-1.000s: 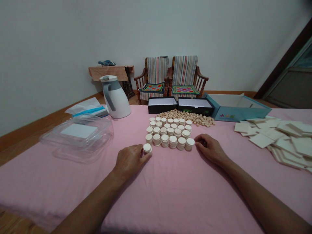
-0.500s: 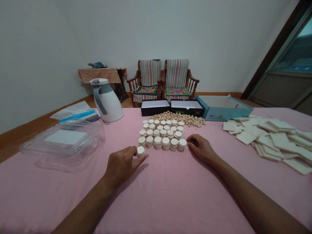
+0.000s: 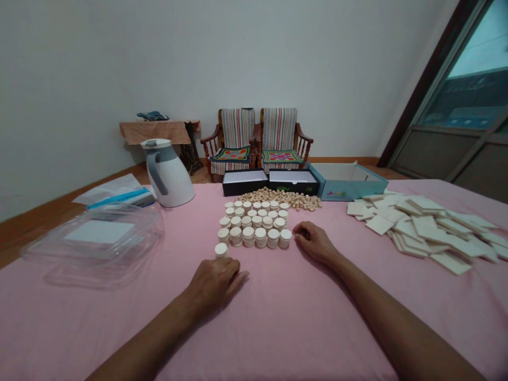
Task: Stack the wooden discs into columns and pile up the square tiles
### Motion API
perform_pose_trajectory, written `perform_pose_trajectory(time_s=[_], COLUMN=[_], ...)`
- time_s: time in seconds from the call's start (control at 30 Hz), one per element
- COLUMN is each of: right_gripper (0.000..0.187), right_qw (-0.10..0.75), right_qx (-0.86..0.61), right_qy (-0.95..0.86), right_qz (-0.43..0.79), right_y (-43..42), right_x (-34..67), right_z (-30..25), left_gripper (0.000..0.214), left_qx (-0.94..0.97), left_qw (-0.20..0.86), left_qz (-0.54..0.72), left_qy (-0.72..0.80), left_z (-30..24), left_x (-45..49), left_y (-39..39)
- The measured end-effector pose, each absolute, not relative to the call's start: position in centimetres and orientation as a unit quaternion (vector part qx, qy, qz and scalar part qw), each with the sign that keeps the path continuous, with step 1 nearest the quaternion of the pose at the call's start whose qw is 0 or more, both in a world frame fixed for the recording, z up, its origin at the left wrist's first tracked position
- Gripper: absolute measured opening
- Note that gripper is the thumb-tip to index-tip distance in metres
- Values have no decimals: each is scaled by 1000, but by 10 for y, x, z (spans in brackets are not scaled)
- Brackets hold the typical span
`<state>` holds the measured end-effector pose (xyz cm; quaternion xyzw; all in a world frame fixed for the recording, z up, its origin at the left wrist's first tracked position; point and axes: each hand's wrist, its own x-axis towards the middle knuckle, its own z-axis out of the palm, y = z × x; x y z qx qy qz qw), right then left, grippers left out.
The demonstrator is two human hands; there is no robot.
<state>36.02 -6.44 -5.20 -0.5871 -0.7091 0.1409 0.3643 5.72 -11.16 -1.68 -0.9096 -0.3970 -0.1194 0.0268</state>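
Rows of stacked pale round wooden discs (image 3: 248, 236) stand in the middle of the pink-covered table. One separate stack of discs (image 3: 221, 250) is set in front of the left end of the nearest row. My left hand (image 3: 214, 283) rests just in front of that stack, its fingers bent and the thumb stretched out apart from them. No object shows in it. My right hand (image 3: 315, 242) lies beside the right end of the front row, close to the last stack. Its fingers are curled in, and nothing shows between them.
Behind the discs lies a heap of small wooden pieces (image 3: 296, 199), before two black boxes (image 3: 243, 189) and a blue box (image 3: 353, 190). Flat square wooden tiles (image 3: 428, 225) spread at right. A white-grey jug (image 3: 170, 177) and clear plastic containers (image 3: 99, 238) stand at left.
My left hand has come off the separate stack and moved right and toward me. My right hand stays beside the front row. The view has tilted and shifted slightly.
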Motion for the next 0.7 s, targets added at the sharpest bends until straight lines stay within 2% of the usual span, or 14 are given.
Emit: perform_pose_trajectory(time_s=[0.3, 0.53, 0.7], right_gripper=[16, 17, 13], right_qw=[366, 341, 307], right_qx=[-591, -628, -624], right_qy=[-706, -691, -714], right_qz=[138, 107, 84], right_y=[-62, -57, -35], right_x=[359, 353, 382], right_z=[-56, -58, -49], left_gripper=[16, 16, 16], left_qx=[-927, -945, -937], left_qw=[-6, -59, -102], left_qz=[-1, -33, -104], left_qy=[-375, -321, -316], left_z=[-3, -3, -17], left_x=[95, 151, 157], left_y=[-111, -112, -113])
